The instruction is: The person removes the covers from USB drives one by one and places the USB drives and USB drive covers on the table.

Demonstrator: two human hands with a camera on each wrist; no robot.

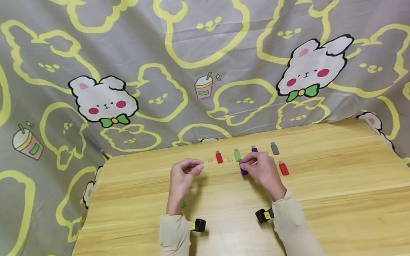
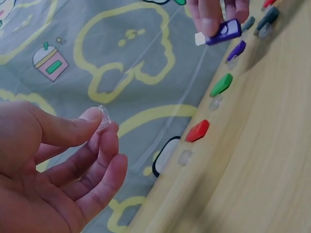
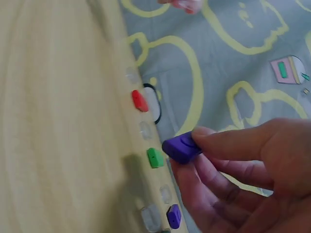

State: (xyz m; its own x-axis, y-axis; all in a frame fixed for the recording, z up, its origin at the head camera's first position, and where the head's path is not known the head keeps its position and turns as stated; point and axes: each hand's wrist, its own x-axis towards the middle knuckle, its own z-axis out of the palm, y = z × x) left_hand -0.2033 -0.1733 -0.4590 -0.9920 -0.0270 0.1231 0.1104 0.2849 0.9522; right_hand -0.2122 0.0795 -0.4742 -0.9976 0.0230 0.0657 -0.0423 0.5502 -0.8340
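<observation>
My left hand point(image 1: 184, 177) is raised over the table and pinches a small clear cap point(image 2: 103, 119) between thumb and fingertips. To its right, my right hand point(image 1: 264, 167) pinches a purple USB stick point(image 3: 182, 147) by its body, the bare plug pointing away from the fingers in the left wrist view. Behind the hands runs a row of USB sticks: a red one point(image 1: 219, 157), a green one point(image 1: 236, 154), another purple one point(image 1: 254, 149) partly hidden by my right hand, and a grey one point(image 1: 275, 148). Clear caps point(image 1: 229, 159) lie between the sticks.
Another red USB stick point(image 1: 283, 168) lies right of my right hand. A green object point(image 1: 183, 204) shows partly behind my left wrist. The wooden table point(image 1: 351, 212) ends at a patterned curtain point(image 1: 203, 115) at the back.
</observation>
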